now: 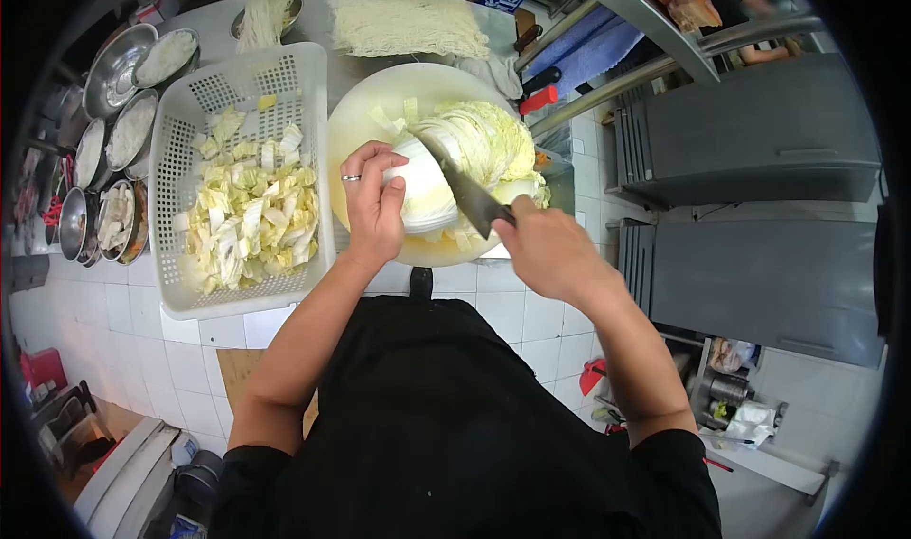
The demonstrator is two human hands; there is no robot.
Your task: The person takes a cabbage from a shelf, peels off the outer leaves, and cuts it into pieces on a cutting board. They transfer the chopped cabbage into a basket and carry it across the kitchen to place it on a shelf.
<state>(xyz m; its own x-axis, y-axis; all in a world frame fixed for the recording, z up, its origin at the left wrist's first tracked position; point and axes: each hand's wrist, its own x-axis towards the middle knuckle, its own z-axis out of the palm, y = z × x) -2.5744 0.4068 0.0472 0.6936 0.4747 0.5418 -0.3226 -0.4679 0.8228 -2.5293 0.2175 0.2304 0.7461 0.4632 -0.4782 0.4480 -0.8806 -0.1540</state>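
Observation:
On a round pale cutting board (365, 98) lies a napa cabbage (484, 136), its white stem end to the left and its leafy part to the right. My left hand (377, 202), with a ring on one finger, is closed on the stem end. A cleaver (465, 190) is held by its handle in my right hand (553, 250), its blade slanting across the cabbage. Left of the board stands a white perforated basket (169, 178) holding cut cabbage pieces (251, 216). Small pieces of cabbage also lie at the board's upper left.
Metal bowls (120, 69) of white food crowd the far left. Noodles (408, 24) are spread behind the board, beside a cloth (493, 74). A red-handled tool (538, 101) lies right of the board, near a metal rail (607, 93). Another person (764, 46) is at top right.

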